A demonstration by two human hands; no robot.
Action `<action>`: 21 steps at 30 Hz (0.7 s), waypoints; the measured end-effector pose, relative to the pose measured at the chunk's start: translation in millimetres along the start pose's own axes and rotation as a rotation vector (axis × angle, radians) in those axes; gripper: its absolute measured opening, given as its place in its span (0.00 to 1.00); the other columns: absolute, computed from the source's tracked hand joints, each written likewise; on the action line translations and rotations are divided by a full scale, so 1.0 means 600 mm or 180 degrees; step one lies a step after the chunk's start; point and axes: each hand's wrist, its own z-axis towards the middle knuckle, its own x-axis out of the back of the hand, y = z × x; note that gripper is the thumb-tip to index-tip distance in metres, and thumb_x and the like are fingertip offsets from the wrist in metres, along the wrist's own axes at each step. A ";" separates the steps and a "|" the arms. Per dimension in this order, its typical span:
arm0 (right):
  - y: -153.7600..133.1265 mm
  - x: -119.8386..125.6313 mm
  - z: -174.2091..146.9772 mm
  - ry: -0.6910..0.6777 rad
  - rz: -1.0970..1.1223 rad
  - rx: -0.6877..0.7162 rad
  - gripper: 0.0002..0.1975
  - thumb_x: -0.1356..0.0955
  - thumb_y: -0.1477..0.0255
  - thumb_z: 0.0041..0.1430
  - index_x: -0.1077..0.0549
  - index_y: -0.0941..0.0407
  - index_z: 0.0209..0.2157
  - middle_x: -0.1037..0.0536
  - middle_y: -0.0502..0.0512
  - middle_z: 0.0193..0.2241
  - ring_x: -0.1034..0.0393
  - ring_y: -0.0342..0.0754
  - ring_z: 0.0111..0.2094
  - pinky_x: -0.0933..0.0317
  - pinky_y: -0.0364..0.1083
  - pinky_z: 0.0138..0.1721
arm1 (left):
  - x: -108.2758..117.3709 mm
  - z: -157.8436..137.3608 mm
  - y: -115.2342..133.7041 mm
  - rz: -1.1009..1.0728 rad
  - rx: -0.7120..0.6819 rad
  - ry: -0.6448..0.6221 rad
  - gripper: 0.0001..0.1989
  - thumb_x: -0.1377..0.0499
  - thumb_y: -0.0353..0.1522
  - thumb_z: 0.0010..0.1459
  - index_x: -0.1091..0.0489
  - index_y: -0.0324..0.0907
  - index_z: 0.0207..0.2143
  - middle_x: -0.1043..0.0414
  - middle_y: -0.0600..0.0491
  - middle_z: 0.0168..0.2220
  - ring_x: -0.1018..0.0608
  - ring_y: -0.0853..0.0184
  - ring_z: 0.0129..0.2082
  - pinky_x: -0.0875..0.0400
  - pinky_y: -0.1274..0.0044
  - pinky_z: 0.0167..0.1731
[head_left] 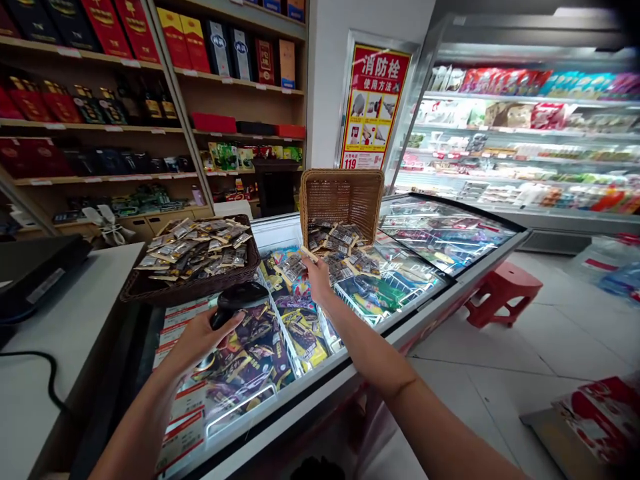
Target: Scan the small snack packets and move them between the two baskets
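My left hand (201, 338) is closed around the handle of a black handheld barcode scanner (241, 295), above the glass top of a chest freezer (320, 373). My right hand (319, 279) pinches a small flat snack packet (294, 265) by its edge, just in front of a tipped wicker basket (367, 200). Similar packets (343, 237) lie in that basket's mouth and spill onto the glass. To the left, a dark brown woven tray (200, 285) holds a heap of the same packets (200, 247).
At the left is a white counter (30, 407) with a black device (40, 280) and a cable. Wire baskets of ice creams (305, 333) show through the glass. A red stool (505, 290) and a carton (595, 420) stand on the floor at the right. Shelves line the back wall.
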 end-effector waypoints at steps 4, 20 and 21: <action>0.010 0.003 0.000 -0.0063 -0.0028 -0.0025 0.11 0.24 0.62 0.62 0.23 0.53 0.40 0.34 0.40 0.21 0.41 0.41 0.19 0.43 0.43 0.22 | -0.003 0.001 -0.003 0.0124 -0.0031 -0.0021 0.36 0.31 0.67 0.39 0.30 0.46 0.28 0.32 0.58 0.17 0.38 0.69 0.18 0.49 0.77 0.20; 0.013 0.013 -0.011 -0.0041 -0.0230 -0.0139 0.07 0.26 0.65 0.66 0.23 0.52 0.41 0.35 0.40 0.21 0.41 0.41 0.19 0.42 0.43 0.22 | -0.007 0.010 -0.015 0.0153 -0.0124 -0.0131 0.37 0.33 0.69 0.41 0.30 0.46 0.27 0.30 0.56 0.18 0.35 0.68 0.18 0.46 0.77 0.19; 0.012 0.013 -0.011 -0.0035 -0.0225 -0.0142 0.07 0.26 0.66 0.66 0.23 0.52 0.41 0.35 0.40 0.21 0.41 0.41 0.19 0.42 0.43 0.22 | -0.007 0.010 -0.016 0.0146 -0.0142 -0.0133 0.37 0.33 0.69 0.41 0.30 0.46 0.27 0.30 0.55 0.18 0.34 0.68 0.18 0.46 0.77 0.19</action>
